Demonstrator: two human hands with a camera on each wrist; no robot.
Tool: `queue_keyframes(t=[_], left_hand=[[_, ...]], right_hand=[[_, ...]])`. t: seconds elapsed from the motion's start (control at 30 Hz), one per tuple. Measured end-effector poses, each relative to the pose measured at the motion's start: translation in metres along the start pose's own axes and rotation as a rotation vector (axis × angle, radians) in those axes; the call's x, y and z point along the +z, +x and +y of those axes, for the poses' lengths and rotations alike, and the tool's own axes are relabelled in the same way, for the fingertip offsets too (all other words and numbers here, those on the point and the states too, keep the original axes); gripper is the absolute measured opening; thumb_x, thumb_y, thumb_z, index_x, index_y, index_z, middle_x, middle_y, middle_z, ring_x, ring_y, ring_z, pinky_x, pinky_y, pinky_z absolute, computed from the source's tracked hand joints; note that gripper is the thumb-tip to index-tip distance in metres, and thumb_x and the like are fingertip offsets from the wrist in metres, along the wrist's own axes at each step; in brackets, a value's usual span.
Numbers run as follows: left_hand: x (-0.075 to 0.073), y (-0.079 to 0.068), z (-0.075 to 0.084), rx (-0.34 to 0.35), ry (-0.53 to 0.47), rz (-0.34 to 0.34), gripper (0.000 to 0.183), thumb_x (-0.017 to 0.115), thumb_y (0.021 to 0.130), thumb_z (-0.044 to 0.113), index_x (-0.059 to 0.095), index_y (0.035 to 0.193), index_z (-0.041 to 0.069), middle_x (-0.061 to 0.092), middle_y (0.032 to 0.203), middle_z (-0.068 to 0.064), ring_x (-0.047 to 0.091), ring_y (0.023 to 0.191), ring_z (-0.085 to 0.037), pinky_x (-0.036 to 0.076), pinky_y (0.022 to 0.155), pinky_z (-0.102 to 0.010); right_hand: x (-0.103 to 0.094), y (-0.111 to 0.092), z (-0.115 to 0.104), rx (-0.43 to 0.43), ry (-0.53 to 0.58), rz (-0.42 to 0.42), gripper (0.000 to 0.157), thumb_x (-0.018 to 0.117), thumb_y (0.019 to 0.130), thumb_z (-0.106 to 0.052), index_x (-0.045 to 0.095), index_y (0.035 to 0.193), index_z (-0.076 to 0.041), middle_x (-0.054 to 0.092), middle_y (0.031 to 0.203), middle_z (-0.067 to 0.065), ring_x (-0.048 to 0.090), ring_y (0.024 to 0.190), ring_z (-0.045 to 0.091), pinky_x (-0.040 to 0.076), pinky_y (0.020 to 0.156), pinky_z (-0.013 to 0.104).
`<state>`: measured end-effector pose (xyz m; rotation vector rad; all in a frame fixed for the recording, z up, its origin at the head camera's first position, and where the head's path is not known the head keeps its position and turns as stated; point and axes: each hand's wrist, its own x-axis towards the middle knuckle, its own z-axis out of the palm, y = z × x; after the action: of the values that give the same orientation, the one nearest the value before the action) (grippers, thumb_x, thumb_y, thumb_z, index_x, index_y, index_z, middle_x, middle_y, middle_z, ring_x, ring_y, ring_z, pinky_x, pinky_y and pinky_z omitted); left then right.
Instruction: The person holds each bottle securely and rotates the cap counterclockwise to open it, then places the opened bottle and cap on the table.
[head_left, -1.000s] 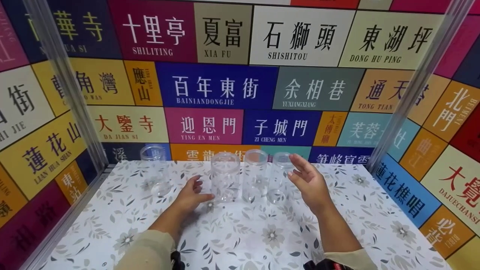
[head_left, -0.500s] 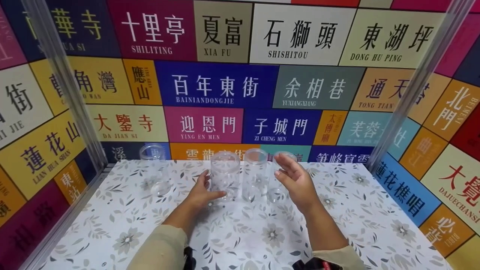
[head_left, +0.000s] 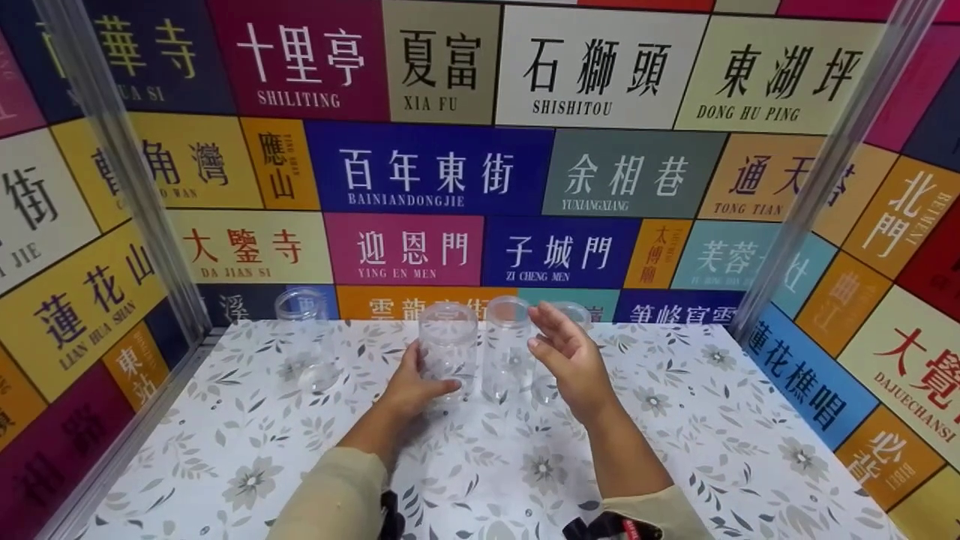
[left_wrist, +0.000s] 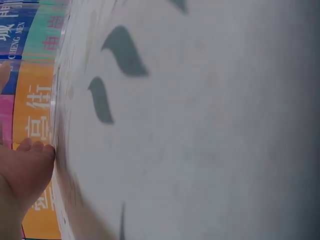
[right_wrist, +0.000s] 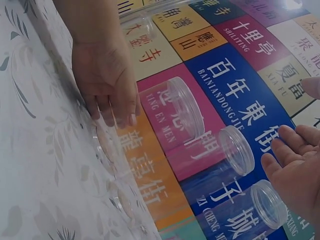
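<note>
Three clear plastic jars stand upright in a row near the back of the table. My left hand [head_left: 409, 390] is at the wide jar [head_left: 450, 341], fingers along its left side and thumb across its front. In the right wrist view, the fingers of that left hand [right_wrist: 107, 75] look nearly straight beside the jar. Right of it is a narrower middle jar [head_left: 510, 337]. My right hand [head_left: 574, 367], fingers extended and palm turned left, overlaps the right-hand jar [head_left: 576, 313] and partly hides it. Nothing is between its thumb and fingers.
Another clear jar [head_left: 304, 306] stands apart at the back left. A leaf-patterned white cloth covers the table [head_left: 450, 472]. Close behind rises a colourful sign-printed wall [head_left: 427, 169], with metal posts [head_left: 131, 165] at the corners.
My left hand has moved right, up to the wide jar, its thumb now in front of it. The right hand has moved left, across the right-hand jar. The jars have stayed put.
</note>
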<state>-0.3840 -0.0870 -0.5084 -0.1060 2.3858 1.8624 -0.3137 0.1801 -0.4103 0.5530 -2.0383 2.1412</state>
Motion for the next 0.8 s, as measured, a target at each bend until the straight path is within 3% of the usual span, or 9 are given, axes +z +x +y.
queue_keyframes(t=[0.3,0.53,0.7,0.8], left_hand=[[0.000,-0.002,0.002,0.003,0.000,0.009,0.104,0.091,0.086,0.024,0.027,0.167,0.017,0.032,0.177,-0.010,0.028,0.165,-0.033,0.024,0.136,-0.053],[-0.003,-0.005,0.003,0.045,-0.033,0.032,0.106,0.095,0.081,0.029,0.030,0.163,0.013,0.036,0.174,-0.012,0.030,0.165,-0.033,0.025,0.136,-0.052],[-0.004,-0.011,0.007,0.108,-0.058,0.049,0.102,0.096,0.079,0.032,0.035,0.158,0.013,0.042,0.169,-0.013,0.035,0.161,-0.033,0.030,0.134,-0.053],[-0.003,-0.015,0.010,0.114,-0.077,0.049,0.106,0.097,0.077,0.035,0.033,0.158,0.016,0.043,0.170,-0.009,0.034,0.163,-0.031,0.027,0.136,-0.051]], right_hand=[[0.003,0.000,0.004,-0.005,0.017,-0.010,0.064,0.061,0.104,-0.002,0.037,0.164,0.001,0.046,0.168,0.018,0.038,0.161,0.036,0.044,0.125,0.028],[0.007,0.001,0.006,-0.017,0.007,-0.011,0.063,0.061,0.104,-0.002,0.039,0.162,0.002,0.047,0.166,0.020,0.040,0.159,0.036,0.046,0.118,0.017],[0.010,0.002,0.006,-0.010,0.034,-0.014,0.063,0.061,0.103,-0.002,0.039,0.162,0.001,0.046,0.167,0.022,0.037,0.159,0.043,0.049,0.115,0.017],[0.013,0.003,0.006,0.000,0.051,-0.016,0.064,0.061,0.103,-0.003,0.039,0.163,0.001,0.045,0.167,0.022,0.037,0.160,0.043,0.050,0.113,0.018]])
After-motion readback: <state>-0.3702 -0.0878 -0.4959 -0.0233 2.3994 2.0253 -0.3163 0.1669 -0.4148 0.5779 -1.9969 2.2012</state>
